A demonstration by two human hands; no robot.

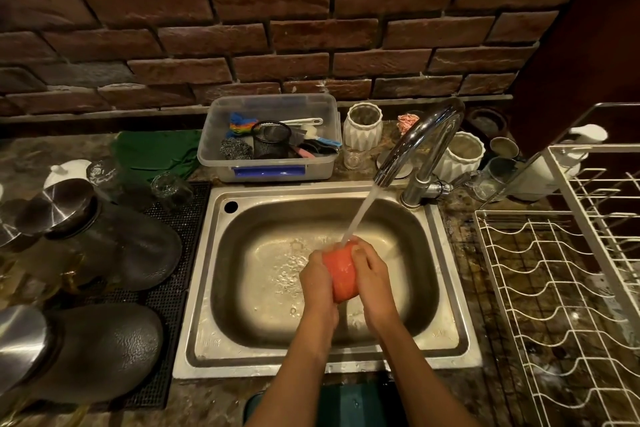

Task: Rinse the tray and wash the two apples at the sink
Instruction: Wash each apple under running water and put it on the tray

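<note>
while water runs from the tap, a dark green object [346, 402] is seen nearest, at the counter's front edge between the forearms; what it is cannot be told. above the steel sink [221, 288], an orange-red apple [341, 272] is clasped between both hands: the left hand [317, 279] is wrapped round its left side, the right hand [372, 274] round its right, fingers curled onto the fruit. the stream of water [362, 215] is met by the apple's top. farther back, the chrome faucet [420, 142] is mounted at the sink's right rear corner. behind the sink, a clear plastic bin [270, 172] of scrubbers is set against the brick wall [277, 28].
</note>
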